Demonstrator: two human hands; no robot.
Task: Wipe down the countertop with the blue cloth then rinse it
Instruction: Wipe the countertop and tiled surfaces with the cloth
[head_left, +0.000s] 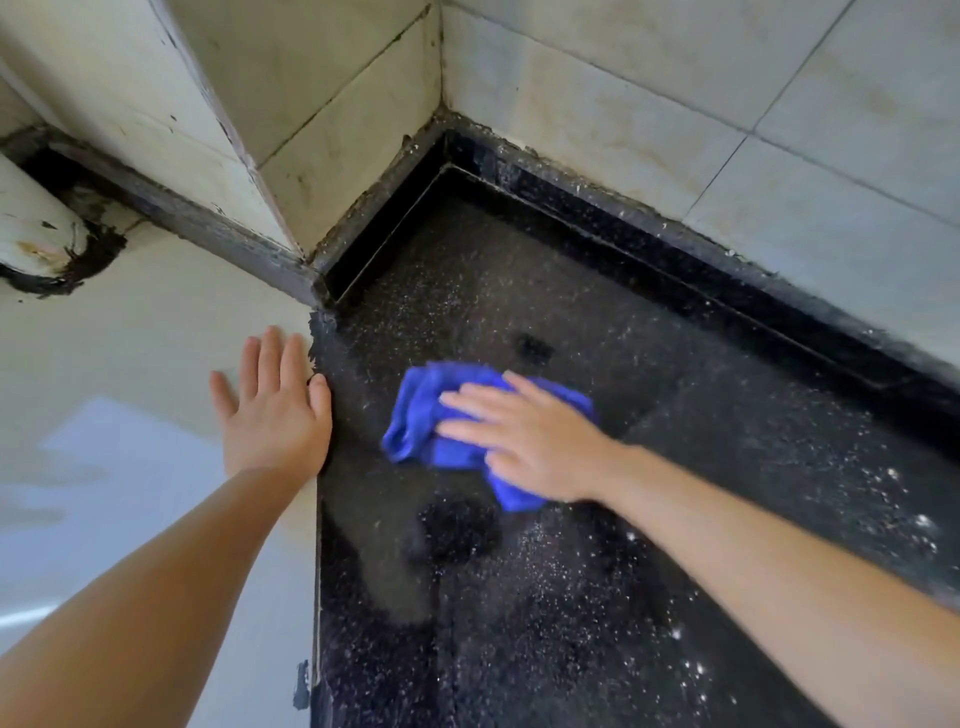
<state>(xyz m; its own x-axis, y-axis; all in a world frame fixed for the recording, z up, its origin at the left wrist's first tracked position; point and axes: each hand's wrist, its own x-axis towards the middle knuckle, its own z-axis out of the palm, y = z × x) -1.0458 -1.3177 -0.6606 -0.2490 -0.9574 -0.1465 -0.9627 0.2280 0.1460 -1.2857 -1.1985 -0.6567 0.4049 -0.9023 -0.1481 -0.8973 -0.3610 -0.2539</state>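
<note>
Cloth: blue cloth, bunched, lies on the countertop near its left edge.
Right hand: right hand lies flat on the cloth, fingers straight and spread.
Left hand: left hand spread, fingers straight, thumb touching the countertop's left edge.
Surroundings: tiled wall borders the back corner.

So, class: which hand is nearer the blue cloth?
Right. The right hand presses flat on the blue cloth; the left hand rests apart at the countertop edge.
</note>
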